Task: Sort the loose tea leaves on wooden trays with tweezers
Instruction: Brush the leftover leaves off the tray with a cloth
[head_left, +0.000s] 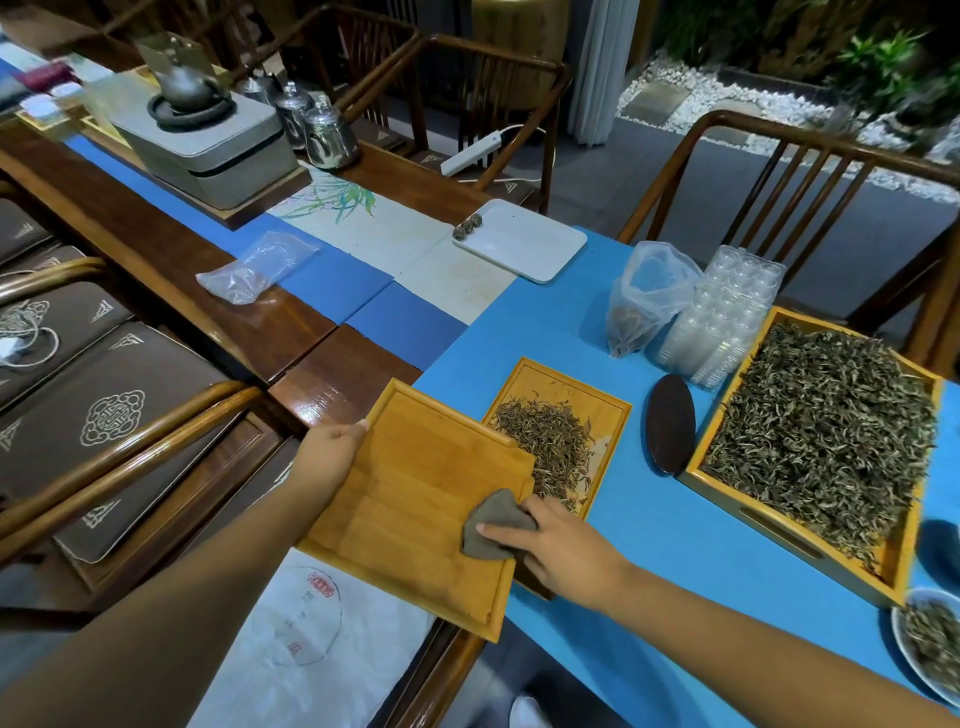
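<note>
Head view has my left hand (332, 441) gripping the 9 o'clock rim of the empty, tilted square bamboo tray (415, 499), while my right hand (558, 545) presses a crumpled grey cloth (496, 525) flat on it. I'd wipe toward 6 o'clock, away from the smaller wooden tray of loose tea leaves (550, 447) at 2 o'clock. No tweezers visible.

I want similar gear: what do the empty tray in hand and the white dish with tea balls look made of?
The empty tray looks like bamboo or light wood, smooth-finished: honey colour, fine parallel strips. The white dish looks like glazed ceramic or melamine; its even, slightly glossy surface leaves that open.
</note>
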